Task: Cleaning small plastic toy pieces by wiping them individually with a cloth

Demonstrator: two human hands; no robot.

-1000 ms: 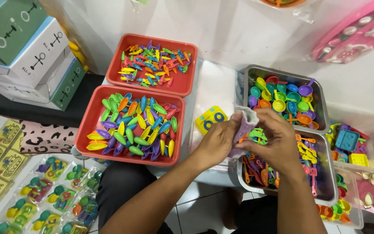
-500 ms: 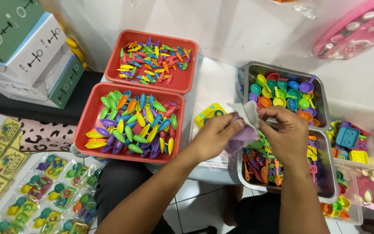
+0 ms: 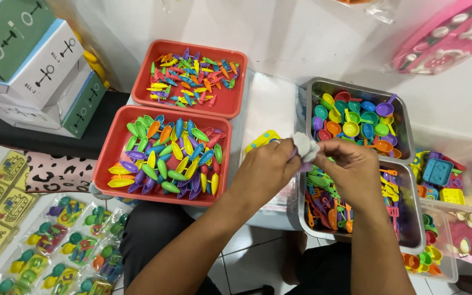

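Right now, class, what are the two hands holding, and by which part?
Both the left hand and right hand pinch a small crumpled grey-purple cloth by its opposite ends.

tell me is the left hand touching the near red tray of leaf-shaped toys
Apart. The head view shows the left hand raised right of the near red tray, clear surface between them; it pinches a small pale bag with the right hand.

Small crumpled clear plastic bag [image 3: 305,146]: thin, glossy film. Two red rectangular plastic trays [image 3: 117,143]: smooth, slight sheen. Two steel rectangular pans [image 3: 405,117]: brushed grey metal, dull shine. Small multicoloured toy utensils [image 3: 353,121]: glossy moulded plastic. Stacked green-and-white boxes [image 3: 34,60]: matt cardboard. Pale floor tiles [image 3: 252,262]: smooth, glazed.
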